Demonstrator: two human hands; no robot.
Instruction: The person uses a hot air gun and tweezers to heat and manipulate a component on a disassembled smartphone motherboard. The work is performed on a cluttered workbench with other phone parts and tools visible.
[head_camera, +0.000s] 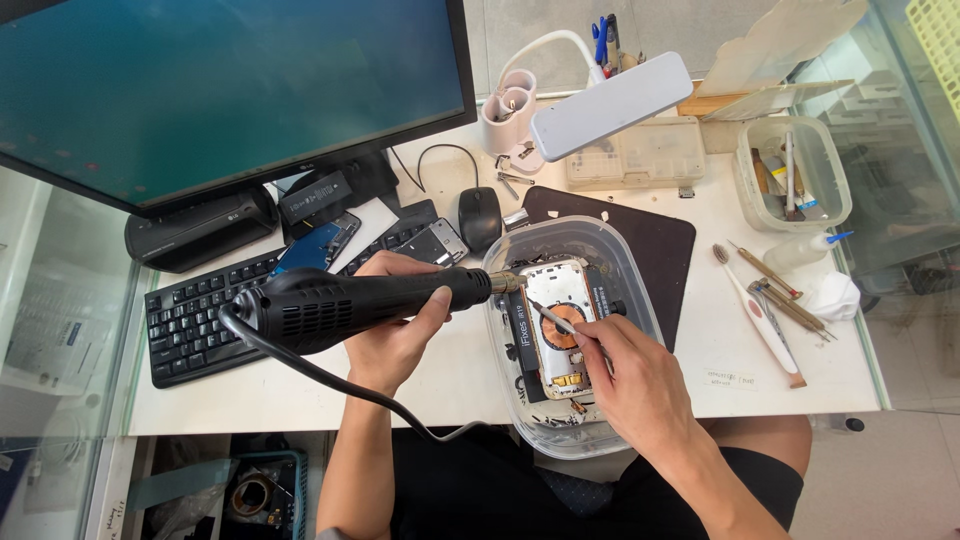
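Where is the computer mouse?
In the head view, the black mouse sits on the white desk behind the clear plastic tub, just right of the keyboard and under the lamp.

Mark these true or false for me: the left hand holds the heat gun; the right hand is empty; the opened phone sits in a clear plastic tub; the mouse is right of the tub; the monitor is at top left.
1. The left hand holds the black heat gun. True.
2. The right hand is empty. False: it holds thin tweezers over the phone.
3. The opened phone sits in a clear plastic tub. True.
4. The mouse is right of the tub. False: it lies up and left of it.
5. The monitor is at top left. True.
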